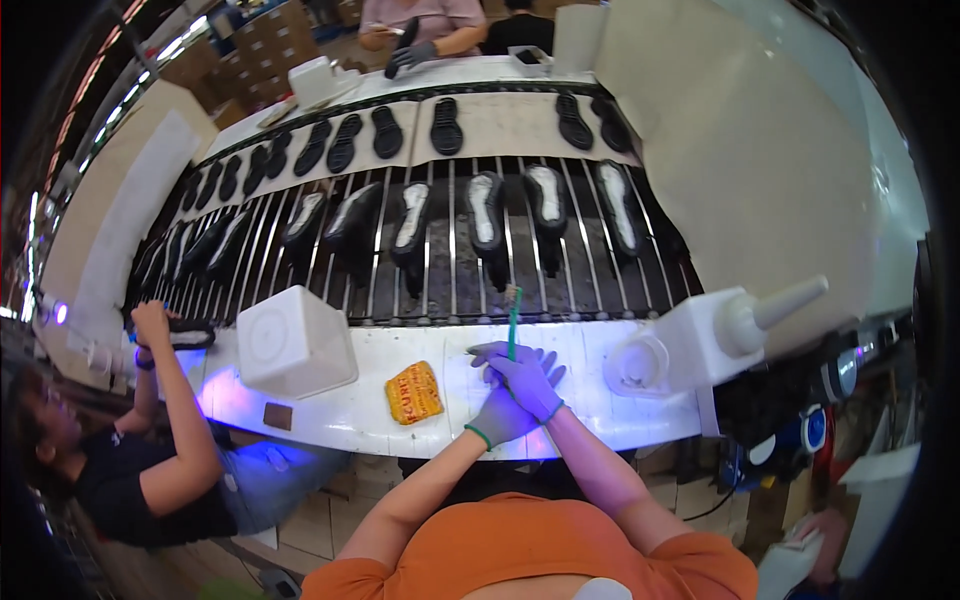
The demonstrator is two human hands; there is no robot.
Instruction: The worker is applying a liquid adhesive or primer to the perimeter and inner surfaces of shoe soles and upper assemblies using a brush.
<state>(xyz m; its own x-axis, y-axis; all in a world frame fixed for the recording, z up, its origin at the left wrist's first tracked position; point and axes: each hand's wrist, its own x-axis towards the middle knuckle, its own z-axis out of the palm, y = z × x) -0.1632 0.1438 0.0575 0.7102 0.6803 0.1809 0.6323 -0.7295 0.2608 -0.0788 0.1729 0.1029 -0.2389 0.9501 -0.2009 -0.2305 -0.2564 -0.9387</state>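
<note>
Both my hands, in thin gloves with green cuffs, meet over the white bench just in front of me. My right hand (527,378) lies across the top of my left hand (503,418). A small brush with a green handle (514,328) stands up from my right hand, bristles pointing away from me. My left hand is partly covered, and its outstretched fingers show to the right. A yellow-orange printed pad (414,393) lies left of my hands. To their right stands a white bottle with a long spout (725,335), beside a round clear cup (638,364).
Beyond the white bench (470,440) runs a roller conveyor (380,285) with black shoe uppers (487,215), bottoms up. Black outsoles (447,127) line the belt behind. A white tub (292,342) stands left, near a co-worker (150,470). Another person (435,30) works across the line.
</note>
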